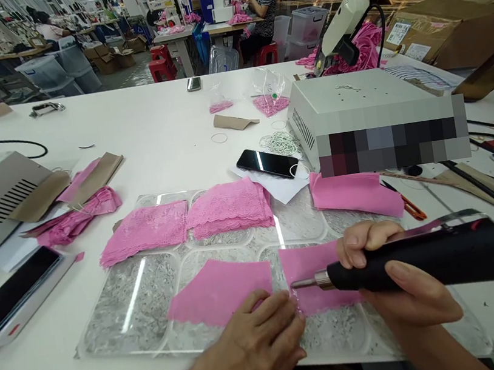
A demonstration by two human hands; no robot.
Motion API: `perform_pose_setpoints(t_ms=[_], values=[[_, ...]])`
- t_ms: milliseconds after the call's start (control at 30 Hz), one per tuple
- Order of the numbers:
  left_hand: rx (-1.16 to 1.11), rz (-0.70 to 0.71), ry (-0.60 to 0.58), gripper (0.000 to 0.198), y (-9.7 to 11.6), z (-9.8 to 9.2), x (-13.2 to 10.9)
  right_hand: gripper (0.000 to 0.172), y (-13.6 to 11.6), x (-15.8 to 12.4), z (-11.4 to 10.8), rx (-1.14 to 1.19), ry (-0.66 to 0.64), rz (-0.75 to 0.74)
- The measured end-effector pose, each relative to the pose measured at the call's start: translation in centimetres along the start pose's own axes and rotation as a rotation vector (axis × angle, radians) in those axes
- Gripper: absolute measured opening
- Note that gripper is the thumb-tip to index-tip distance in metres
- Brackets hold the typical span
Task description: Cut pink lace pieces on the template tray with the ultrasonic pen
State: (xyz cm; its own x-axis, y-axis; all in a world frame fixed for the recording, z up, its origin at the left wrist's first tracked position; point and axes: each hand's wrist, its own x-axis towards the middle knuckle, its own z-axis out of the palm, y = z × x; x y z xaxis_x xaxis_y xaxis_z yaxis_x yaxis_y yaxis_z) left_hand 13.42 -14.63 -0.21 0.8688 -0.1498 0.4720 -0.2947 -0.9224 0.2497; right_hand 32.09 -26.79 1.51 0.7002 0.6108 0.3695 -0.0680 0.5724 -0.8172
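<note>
My right hand is wrapped round a black handheld tool with a narrow metal tip, much like an ultrasonic welder. Its tip points left, over the left edge of a pink fabric piece. My left hand rests palm down, fingers bent and close together, with the fingertips at the lower left corner of that piece; exactly what they pinch is partly hidden. Another pink fabric piece lies just left, partly under this hand. Both pieces lie on a clear plastic sheet with rounded panels.
Behind are pink lace stacks and a folded pink piece. A black phone lies by a grey machine box. Orange-handled cutter and cables are at right. A vented box stands left.
</note>
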Motion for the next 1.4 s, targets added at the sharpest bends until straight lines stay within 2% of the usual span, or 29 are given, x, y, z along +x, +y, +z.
perform_pose_setpoints(t_ms=[600,700,833,933,1000,1133,1267,1400], values=[[-0.007,-0.019,-0.037,0.024,-0.1,0.0,-0.2,0.011,0.2,0.0,0.4,-0.059,0.018,-0.007],[0.003,-0.026,-0.012,0.024,0.0,-0.2,-0.1,0.013,-0.4,0.6,0.1,-0.060,0.109,-0.029],[0.078,-0.060,0.044,0.025,-0.1,-0.4,0.8,0.009,-2.1,1.7,-1.4,-0.100,0.327,-0.112],[0.165,-0.112,0.054,0.027,-0.6,0.1,1.6,0.007,-2.7,2.2,-2.3,-0.125,0.444,-0.130],[0.210,-0.153,0.051,0.028,-1.0,0.8,1.9,0.008,-2.4,2.3,-2.4,-0.138,0.476,-0.133],[0.226,-0.197,0.034,0.030,-1.8,1.6,1.7,0.009,-1.1,2.1,-1.9,-0.144,0.433,-0.115],[0.203,-0.201,0.016,0.030,-2.2,1.6,1.3,0.009,-0.3,2.1,-1.4,-0.146,0.382,-0.122],[0.180,-0.220,-0.006,0.031,-2.4,1.6,1.1,0.009,0.0,2.1,-1.4,-0.168,0.387,-0.138]])
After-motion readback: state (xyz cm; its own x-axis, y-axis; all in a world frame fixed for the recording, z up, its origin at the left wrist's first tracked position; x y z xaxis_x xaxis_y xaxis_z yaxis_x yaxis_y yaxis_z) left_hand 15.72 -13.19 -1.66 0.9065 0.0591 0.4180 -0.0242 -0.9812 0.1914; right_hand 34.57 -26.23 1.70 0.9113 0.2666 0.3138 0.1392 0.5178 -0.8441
